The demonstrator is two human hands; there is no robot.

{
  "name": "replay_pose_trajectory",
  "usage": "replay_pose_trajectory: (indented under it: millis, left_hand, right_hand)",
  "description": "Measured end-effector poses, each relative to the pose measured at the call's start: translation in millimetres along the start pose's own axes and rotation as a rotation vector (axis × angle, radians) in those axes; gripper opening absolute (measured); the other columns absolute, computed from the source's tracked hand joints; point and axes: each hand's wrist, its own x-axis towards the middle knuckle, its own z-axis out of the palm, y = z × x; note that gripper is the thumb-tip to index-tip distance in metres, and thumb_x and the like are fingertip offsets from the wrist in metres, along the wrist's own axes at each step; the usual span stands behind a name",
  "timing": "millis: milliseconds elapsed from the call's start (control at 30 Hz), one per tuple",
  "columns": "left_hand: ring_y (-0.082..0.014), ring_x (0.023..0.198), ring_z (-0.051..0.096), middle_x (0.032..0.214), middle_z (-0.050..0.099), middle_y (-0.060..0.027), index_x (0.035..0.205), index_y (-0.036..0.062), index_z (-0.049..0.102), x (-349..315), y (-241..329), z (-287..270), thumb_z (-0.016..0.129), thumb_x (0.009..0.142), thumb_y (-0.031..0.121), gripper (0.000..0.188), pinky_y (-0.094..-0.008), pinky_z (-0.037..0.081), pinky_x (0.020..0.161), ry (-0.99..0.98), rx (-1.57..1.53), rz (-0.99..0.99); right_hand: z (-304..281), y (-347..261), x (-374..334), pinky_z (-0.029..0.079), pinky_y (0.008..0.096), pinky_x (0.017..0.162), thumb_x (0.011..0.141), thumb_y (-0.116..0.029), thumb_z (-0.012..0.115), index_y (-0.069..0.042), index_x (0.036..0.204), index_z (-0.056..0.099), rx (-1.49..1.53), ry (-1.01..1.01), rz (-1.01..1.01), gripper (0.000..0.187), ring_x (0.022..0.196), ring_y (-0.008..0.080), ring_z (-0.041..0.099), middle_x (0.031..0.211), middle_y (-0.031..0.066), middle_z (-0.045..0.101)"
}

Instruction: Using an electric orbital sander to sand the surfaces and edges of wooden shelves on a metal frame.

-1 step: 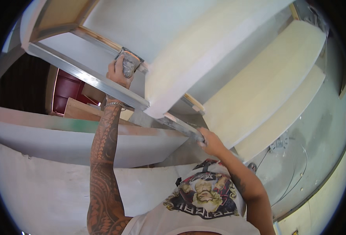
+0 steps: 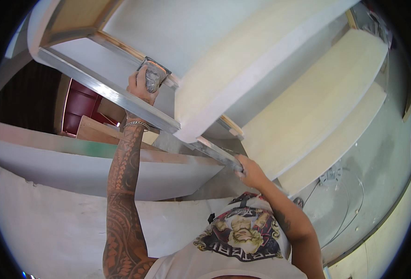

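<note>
My left hand [image 2: 140, 88] reaches over a silver metal rail [image 2: 105, 87] and is closed around a dusty grey sanding block [image 2: 153, 80] with a dark edge. The block rests against the wooden strip along the inner side of a white panel frame. Lower and to the right, my right hand [image 2: 252, 172] is closed on the end of a narrow grey-edged bar [image 2: 217, 152], which runs up to the base of a curved, cream-white upright panel [image 2: 215, 79]. That panel stands between my two hands. The face of the block against the frame is hidden.
Two more pale curved panels [image 2: 317, 97] stand to the right. A long white panel with a pink and green edge [image 2: 98, 162] lies below my left forearm. Dark red panelling [image 2: 80, 109] and wooden boards [image 2: 91, 128] are behind. Cables [image 2: 347, 204] trail on the grey floor.
The frame and panels appear shifted slightly right and down in view. Both hands keep nearly the same place and the same holds.
</note>
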Motion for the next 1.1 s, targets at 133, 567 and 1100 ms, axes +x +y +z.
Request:
replay_pose_trajectory:
  millis: [133,567,1100]
  left_hand:
    - [-0.0375,0.110,0.061,0.124,0.054,-0.0165,0.141,0.0158,0.049,16,-19,-16,0.086,0.068,0.020,0.082,-0.0439,0.055,0.093,0.061,0.038,-0.093]
    - [-0.0302,0.116,0.060,0.124,0.061,-0.0179,0.132,0.0003,0.055,-18,-46,-4,0.084,0.077,0.029,0.069,-0.0413,0.051,0.096,0.595,-0.303,-0.572]
    - [-0.0125,0.089,0.059,0.121,0.056,-0.0116,0.145,0.0008,0.037,-248,89,-65,0.072,0.086,0.005,0.069,-0.0260,0.050,0.064,0.693,-1.247,-1.574]
  right_hand:
    - [-1,-7,-4,0.049,0.0461,0.085,0.081,-0.009,0.069,-0.007,0.123,0.053,0.005,-0.018,0.020,0.045,0.101,0.0408,0.062,0.107,0.0196,0.062]
    - [-2,-2,-1,0.051,0.0346,0.072,0.084,-0.002,0.064,-0.007,0.113,0.055,0.072,0.089,-0.031,0.030,0.074,0.0269,0.062,0.082,0.0148,0.062]
    - [-1,-109,-28,0.048,0.0413,0.094,0.082,-0.007,0.068,-0.005,0.133,0.052,-0.222,0.375,-0.404,0.053,0.114,0.0365,0.055,0.121,0.0208,0.054]
